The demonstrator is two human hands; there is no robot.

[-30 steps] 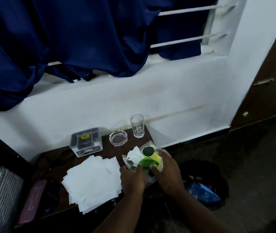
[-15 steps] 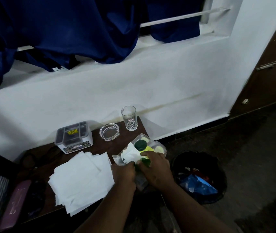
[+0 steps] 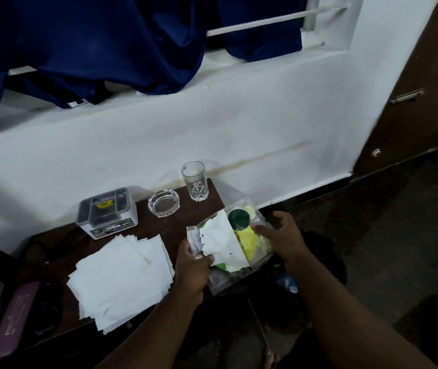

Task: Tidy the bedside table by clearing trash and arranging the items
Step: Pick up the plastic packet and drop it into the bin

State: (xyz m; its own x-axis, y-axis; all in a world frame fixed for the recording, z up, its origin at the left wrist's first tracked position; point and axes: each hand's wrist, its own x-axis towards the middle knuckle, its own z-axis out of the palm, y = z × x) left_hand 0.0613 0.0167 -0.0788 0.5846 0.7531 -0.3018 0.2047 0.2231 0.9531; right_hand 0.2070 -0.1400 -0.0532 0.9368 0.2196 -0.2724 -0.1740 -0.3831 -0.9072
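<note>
A clear plastic bag [image 3: 256, 255] with green and yellow wrappers and a torn white paper [image 3: 222, 242] is held at the right end of the dark wooden bedside table [image 3: 159, 226]. My left hand [image 3: 192, 267] pinches the bag's left edge and the paper. My right hand [image 3: 283, 235] is at the bag's right edge, its fingertips touching the plastic and its upper fingers spread. A loose pile of white tissues [image 3: 122, 276] lies left of my left hand. Behind stand a drinking glass [image 3: 194, 181], a glass ashtray [image 3: 163, 203] and a grey lidded box [image 3: 106, 212].
A dark bin [image 3: 321, 262] with blue trash sits on the floor under my right forearm. A pink case [image 3: 12, 319] and dark cables lie at the table's left end. Blue curtains [image 3: 92, 46] hang over the sill. A brown door [image 3: 425, 89] stands at right.
The bag has been lifted slightly and opened wider between my hands. My right hand slid from on top of it to its right edge. The camera tilted down.
</note>
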